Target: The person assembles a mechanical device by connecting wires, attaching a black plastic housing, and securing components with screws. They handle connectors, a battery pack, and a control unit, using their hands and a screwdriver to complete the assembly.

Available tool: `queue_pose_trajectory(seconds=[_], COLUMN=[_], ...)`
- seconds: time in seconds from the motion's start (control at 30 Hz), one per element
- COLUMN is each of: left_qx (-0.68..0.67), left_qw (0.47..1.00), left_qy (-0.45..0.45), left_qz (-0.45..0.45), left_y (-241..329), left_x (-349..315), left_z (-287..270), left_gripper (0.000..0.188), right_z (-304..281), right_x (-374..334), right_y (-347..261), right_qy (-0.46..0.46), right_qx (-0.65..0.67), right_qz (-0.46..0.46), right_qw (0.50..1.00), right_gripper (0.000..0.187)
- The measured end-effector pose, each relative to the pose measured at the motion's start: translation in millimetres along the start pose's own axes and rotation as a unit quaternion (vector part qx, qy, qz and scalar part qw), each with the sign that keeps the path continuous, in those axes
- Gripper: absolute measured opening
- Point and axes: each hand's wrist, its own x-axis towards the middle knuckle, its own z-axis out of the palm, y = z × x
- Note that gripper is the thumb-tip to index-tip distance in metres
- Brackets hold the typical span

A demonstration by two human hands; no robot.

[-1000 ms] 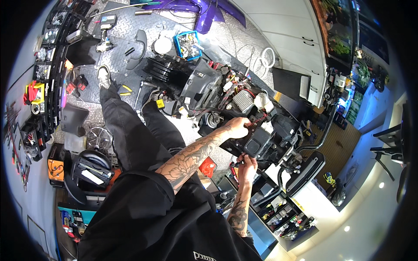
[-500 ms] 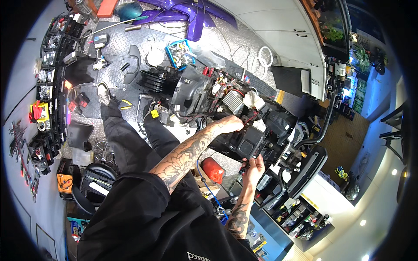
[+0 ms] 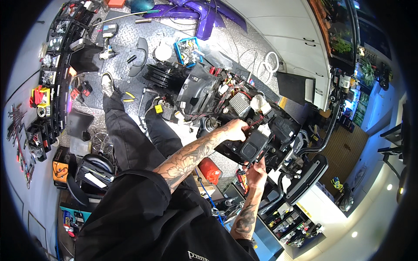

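Note:
In front of me lies a partly stripped scooter-like vehicle with bare wiring. On it sits a black plastic box (image 3: 254,146) with a rounded square panel on its top. My left hand (image 3: 235,130) is closed at the box's upper left edge, fingers curled; whatever is in them is hidden. At the box's near edge my right hand (image 3: 257,173) has its thumb and fingers closed on the rim. A finned silver unit (image 3: 240,103) and a white connector (image 3: 260,104) lie just beyond, among red and black wires. A black perforated cover (image 3: 285,130) stands to the right.
A black wheel (image 3: 162,77) and a curved black panel (image 3: 195,87) lie left of the vehicle. A blue tray of small parts (image 3: 189,51) is behind. Near my legs are yellow-handled pliers (image 3: 129,96) and a red canister (image 3: 210,171). A long padded seat (image 3: 308,178) is at right.
The whole view has shifted slightly. My right hand's fingers have curled in against the box's near edge. My left hand stays at the box's upper left edge.

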Motion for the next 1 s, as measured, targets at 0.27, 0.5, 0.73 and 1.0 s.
queue_pose_trajectory(seconds=[0.27, 0.5, 0.73, 1.0], left_qx=[0.047, 0.028, -0.007, -0.069], left_qw=[0.994, 0.999, 0.998, 0.997], left_qy=[-0.059, 0.008, 0.026, 0.003], left_qz=[-0.082, -0.026, 0.056, 0.017], left_y=[16, 8, -3, 0], left_x=[11, -1, -5, -4], left_z=[-5, 0, -10, -4], left_gripper=[0.046, 0.049, 0.043, 0.052], right_z=[-1, -1, 2, -6], right_x=[-4, -9, 5, 7], right_y=[22, 23, -1, -8], right_qy=[0.070, 0.071, 0.009, 0.009], right_qx=[-0.038, 0.050, -0.005, -0.030], right_qz=[-0.087, -0.049, 0.010, -0.001], right_qw=[0.993, 0.995, 1.000, 1.000], right_gripper=[0.058, 0.078, 0.066, 0.076])
